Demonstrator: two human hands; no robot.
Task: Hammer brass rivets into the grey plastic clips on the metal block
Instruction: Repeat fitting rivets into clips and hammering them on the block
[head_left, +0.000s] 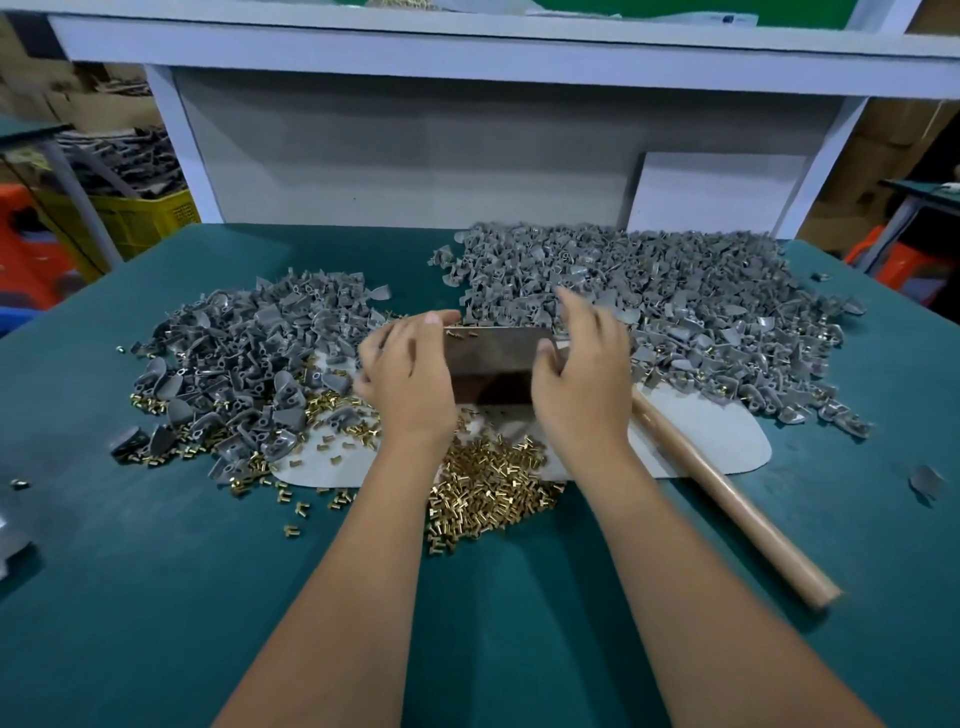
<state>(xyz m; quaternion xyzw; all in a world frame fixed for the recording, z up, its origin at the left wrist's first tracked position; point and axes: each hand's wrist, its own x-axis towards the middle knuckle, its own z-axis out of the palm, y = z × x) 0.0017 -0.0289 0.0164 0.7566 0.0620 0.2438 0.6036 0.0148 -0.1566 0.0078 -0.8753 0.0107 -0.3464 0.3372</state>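
Covering most of the view, a green table (156, 571) carries the work, with a white shelf frame (467, 47) rising at 12 o'clock. Two heaps of grey plastic clips spread across it: the larger heap (675, 291) at 1 o'clock of centre, the smaller heap (234, 353) at 9 o'clock. A pale mat (701, 441) lies between them, partly buried. Brass rivets (493, 483) pool at 6 o'clock of the metal block (493, 364), which stands on the mat at centre. A wooden hammer handle (727, 499) runs toward 4 o'clock, its head hidden behind the right hand (576, 384). That hand clasps the block's right end, thumb on the near face; the left hand (410, 379) grasps the left end, thumb over the top edge. Loose clips crowd the block's far side, and a few rivets rest on its top.
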